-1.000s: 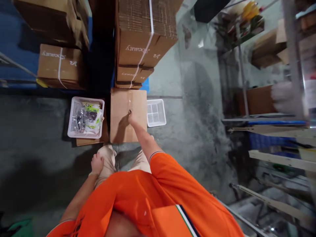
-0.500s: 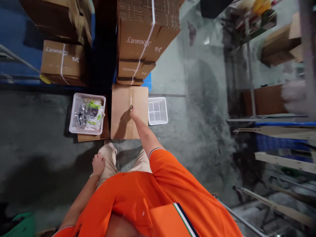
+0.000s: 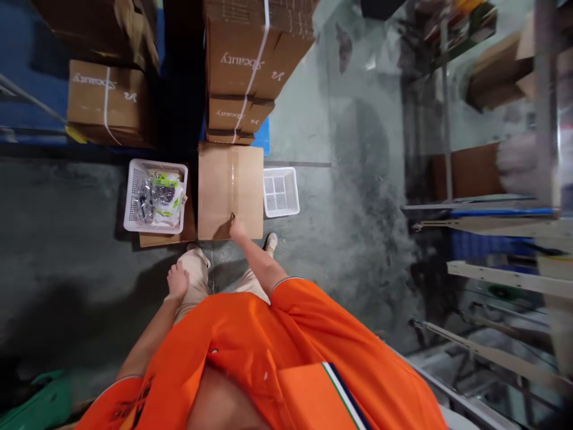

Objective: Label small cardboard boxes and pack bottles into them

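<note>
A plain brown corrugated carton (image 3: 217,191) lies flat on the concrete floor (image 3: 322,269), top face up and closed, with no printing showing on it. A strip of clear packing tape (image 3: 232,179) runs along its centre seam toward the near edge. The right hand (image 3: 237,228) sits at the near end of that tape, its fingertips touching the carton just by the edge.

Scuffed grey concrete floor (image 3: 67,286) beside blurred, probably metal shelving (image 3: 492,212)

Carton (image 3: 230,191) between one basket (image 3: 156,197) and another (image 3: 280,192)
</note>
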{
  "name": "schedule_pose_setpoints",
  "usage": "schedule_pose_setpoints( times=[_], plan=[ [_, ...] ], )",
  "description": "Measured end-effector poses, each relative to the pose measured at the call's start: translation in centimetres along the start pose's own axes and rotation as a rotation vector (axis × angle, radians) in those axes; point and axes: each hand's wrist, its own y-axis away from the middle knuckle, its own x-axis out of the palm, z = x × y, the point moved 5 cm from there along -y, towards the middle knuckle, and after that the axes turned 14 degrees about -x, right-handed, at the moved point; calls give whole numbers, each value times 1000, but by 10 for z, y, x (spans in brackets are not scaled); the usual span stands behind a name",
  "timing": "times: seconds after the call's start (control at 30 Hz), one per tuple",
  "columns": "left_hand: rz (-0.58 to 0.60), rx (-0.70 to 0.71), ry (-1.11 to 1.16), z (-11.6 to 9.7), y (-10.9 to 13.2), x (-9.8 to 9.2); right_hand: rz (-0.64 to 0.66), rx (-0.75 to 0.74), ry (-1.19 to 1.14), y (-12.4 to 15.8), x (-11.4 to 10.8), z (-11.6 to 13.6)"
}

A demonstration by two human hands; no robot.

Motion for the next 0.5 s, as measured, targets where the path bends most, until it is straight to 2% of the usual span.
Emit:
schedule_pose_setpoints(
  times=[0.17, 0.27, 0.37, 0.5],
  plan=[
    [-15, 70, 31, -18, 1, -13, 41, 39, -33, 61, 27, -18],
    [-56, 132, 100, -41, -5, -27, 45, 34, -55, 80, 23, -31],
    [-136, 189, 217, -77, -19, -45, -37, -19, -77, 56, -11, -40],
    [-228, 222, 335, -148, -49, -57, -182, -139, -117, -31, -70, -42]
  ],
)
